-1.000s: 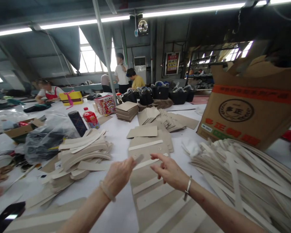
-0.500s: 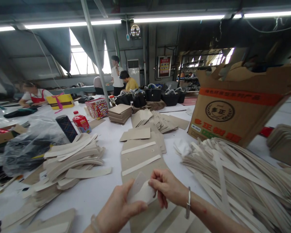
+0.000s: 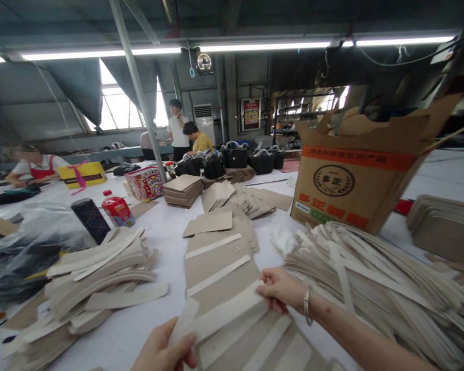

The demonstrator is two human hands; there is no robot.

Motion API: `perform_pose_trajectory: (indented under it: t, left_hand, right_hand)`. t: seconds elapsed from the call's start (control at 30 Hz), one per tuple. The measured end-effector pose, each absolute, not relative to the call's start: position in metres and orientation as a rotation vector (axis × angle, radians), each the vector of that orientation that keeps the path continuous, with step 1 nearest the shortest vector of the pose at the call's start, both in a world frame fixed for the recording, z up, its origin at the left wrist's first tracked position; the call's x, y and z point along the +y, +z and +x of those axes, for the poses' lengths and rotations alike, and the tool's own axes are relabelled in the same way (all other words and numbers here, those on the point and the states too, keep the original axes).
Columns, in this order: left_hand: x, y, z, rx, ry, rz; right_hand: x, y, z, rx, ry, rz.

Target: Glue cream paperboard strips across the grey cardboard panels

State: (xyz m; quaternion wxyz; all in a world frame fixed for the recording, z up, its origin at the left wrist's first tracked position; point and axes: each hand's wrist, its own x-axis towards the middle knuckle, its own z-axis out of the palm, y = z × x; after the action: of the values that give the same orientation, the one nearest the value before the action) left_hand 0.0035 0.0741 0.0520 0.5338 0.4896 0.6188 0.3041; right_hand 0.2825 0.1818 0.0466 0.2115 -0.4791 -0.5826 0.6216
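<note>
A pale strip stretches between my two hands, slanting up to the right over the board pieces. My left hand grips its near end between thumb and fingers, where a whitish flap folds upward. At the far end, my right hand, with a bracelet at the wrist, pinches the strip between thumb and forefinger. Whether the strip is one layer or a backing coming off another is unclear. Beneath it lie overlapping grey-beige boards, several carrying whitish strips. More strips fan out below my right hand.
Piles of pale strips lie left and right. A large cardboard box stands at the right. Stacked boards, a red bottle and black bags are farther back. Other people work beyond.
My hands have moved apart, left hand toward me and leftward, right hand slightly rightward. The pale piece bunched between them is now drawn out as a long strip. The view has shifted slightly.
</note>
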Motion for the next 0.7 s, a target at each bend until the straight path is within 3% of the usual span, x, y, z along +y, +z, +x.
perform_pose_trajectory:
  t: [0.3,0.7]
  left_hand:
    - [0.112,0.046,0.010,1.620,0.878,0.999]
    - [0.114,0.017,0.004,1.926,0.712,1.139]
  right_hand:
    - [0.238,0.026,0.275,-1.780,1.427,-1.567]
    - [0.242,0.016,0.274,-1.927,1.075,-1.730]
